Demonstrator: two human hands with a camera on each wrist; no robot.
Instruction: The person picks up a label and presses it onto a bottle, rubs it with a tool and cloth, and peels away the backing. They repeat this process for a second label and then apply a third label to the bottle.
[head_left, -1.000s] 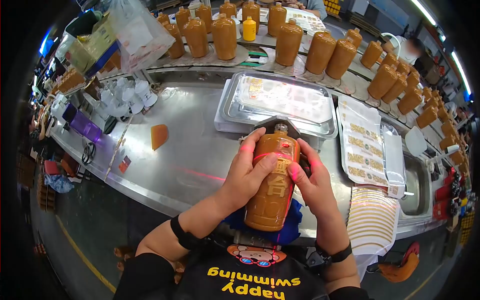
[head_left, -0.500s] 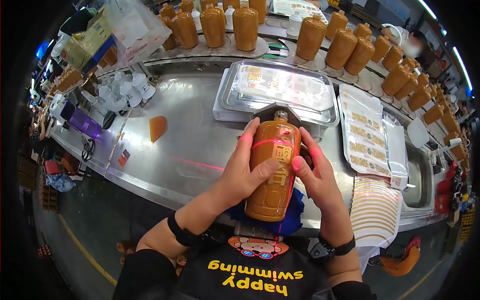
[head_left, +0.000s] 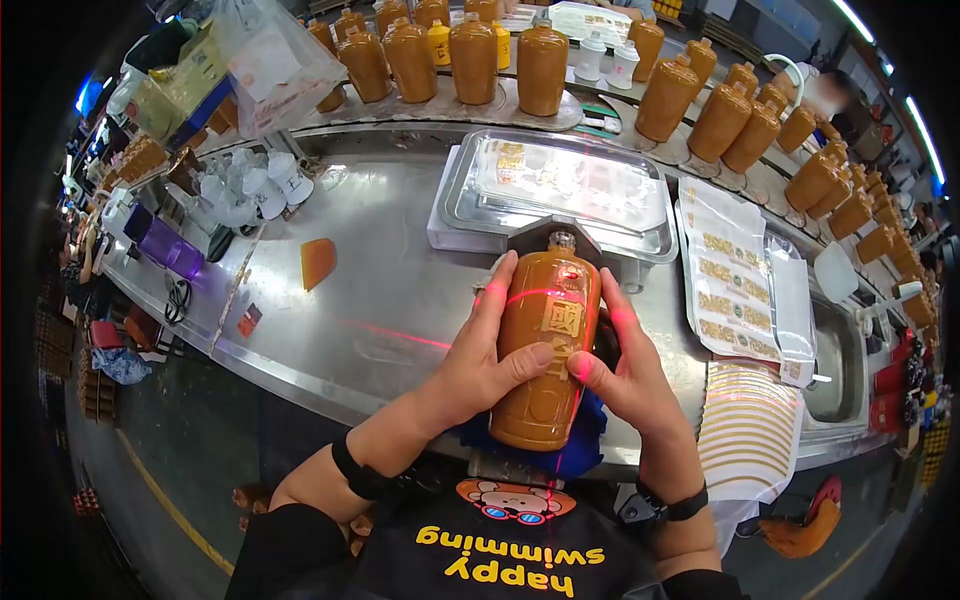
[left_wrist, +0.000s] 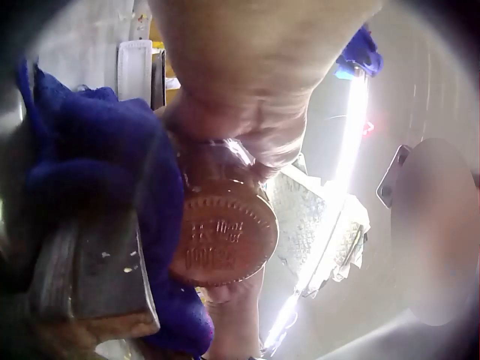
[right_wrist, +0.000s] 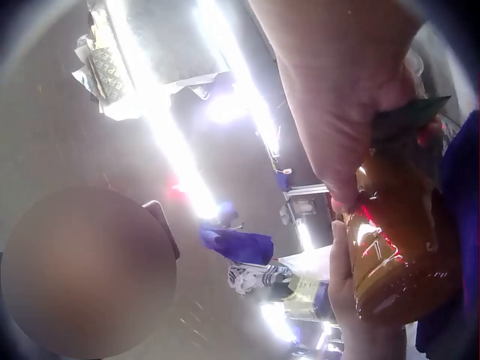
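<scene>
A glossy brown bottle (head_left: 535, 400) with gold characters on its front lies tilted back in a dark angled rest (head_left: 553, 240), over a blue cloth (head_left: 590, 430). My left hand (head_left: 480, 360) grips its left side, the thumb pressing across the lower gold character. From the other side my right hand (head_left: 630, 370) holds it, thumb tip at that character's right edge. Red laser lines cross the bottle and right hand. Its embossed brown base (left_wrist: 225, 236) faces the left wrist camera, beside the blue cloth (left_wrist: 112, 157). In the right wrist view the bottle (right_wrist: 405, 255) shows behind the right hand (right_wrist: 345, 97).
Behind stands a metal tray (head_left: 455, 205) with label sheets. More label sheets (head_left: 730, 290) and a gold-striped sheet (head_left: 750, 420) lie right, near a sink (head_left: 835, 390). Brown bottles (head_left: 540, 70) line the conveyor. White caps (head_left: 285, 180), a purple bottle (head_left: 170, 250) and an amber scraper-like piece (head_left: 317, 262) are left.
Both thumbs have slid down the bottle's front, now over the lower gold character. The conveyor's bottles have shifted along. The brown bottle stays in the rest between both hands.
</scene>
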